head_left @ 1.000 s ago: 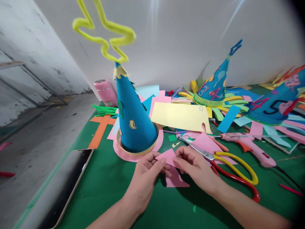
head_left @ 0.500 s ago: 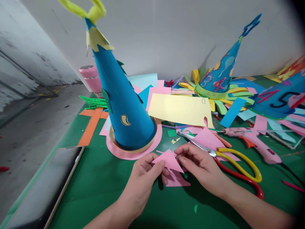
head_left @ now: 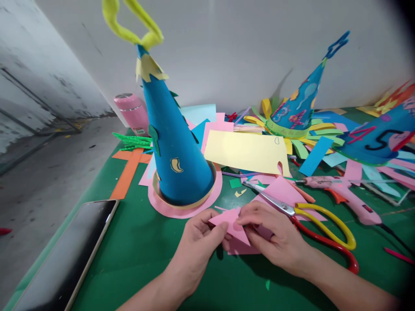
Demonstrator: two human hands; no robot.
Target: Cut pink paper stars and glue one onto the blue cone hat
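Between thumb and fingers, my left hand (head_left: 202, 242) pinches a small piece of pink paper (head_left: 234, 225) low over the table. My right hand (head_left: 272, 233) is closed at the paper's right edge, its fingertips on it; a second pink piece (head_left: 241, 248) shows beneath. Just beyond my left hand stands a tall blue paper cone hat (head_left: 181, 164) with a pink brim, a jagged yellow collar and a yellow pipe-cleaner loop at its tip. Scissors (head_left: 324, 220) with yellow and red handles lie open right of my right hand, partly over a pink sheet (head_left: 285, 192).
A phone (head_left: 68, 255) lies at the left edge of the green table (head_left: 139, 242). Behind are a pink flask (head_left: 131, 110), green pipe cleaners (head_left: 131, 141) and a cream card (head_left: 246, 149). A pink glue gun (head_left: 350, 196) and decorated hats (head_left: 296, 101) occupy the right.
My right hand has moved left and closed in on the pink paper, covering its right edge. The whole view has shifted slightly, with the cone hat now lower and further right.
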